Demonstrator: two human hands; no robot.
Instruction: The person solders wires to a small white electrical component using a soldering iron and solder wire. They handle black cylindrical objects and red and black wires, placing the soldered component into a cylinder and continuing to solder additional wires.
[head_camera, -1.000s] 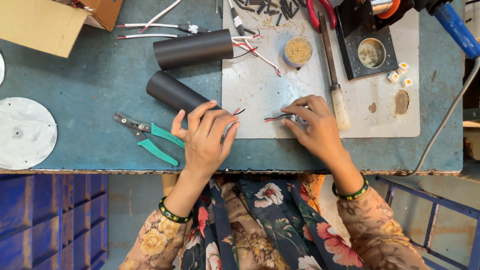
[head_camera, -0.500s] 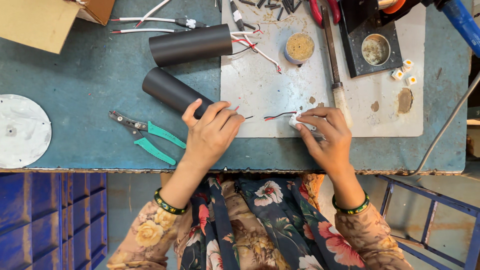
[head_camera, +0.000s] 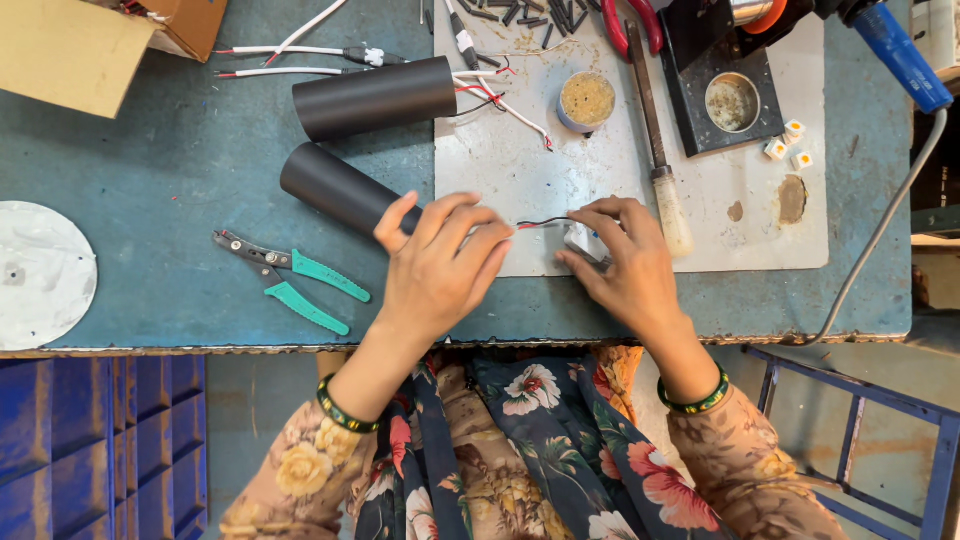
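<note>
— What's different from a second ago?
— The left hand (head_camera: 440, 265) has slid further over the near black tube (head_camera: 335, 185), toward the right hand (head_camera: 625, 262).
— And the right?
— It pulled back toward the body, then forward again; its fingertips now pinch the thin wires (head_camera: 545, 222) running between both hands, over a small white piece (head_camera: 583, 240).

Two black tubes: one (head_camera: 375, 97) lying across, one (head_camera: 340, 188) slanted below it. One pair of green-handled pliers (head_camera: 290, 280). One red-handled pair (head_camera: 630, 25) at the top edge. Three small white blocks (head_camera: 788, 143). One round tin (head_camera: 587, 100). One white disc (head_camera: 40, 275). One cardboard box (head_camera: 100, 40). Two hands: left hand (head_camera: 440, 265), right hand (head_camera: 625, 265).
</note>
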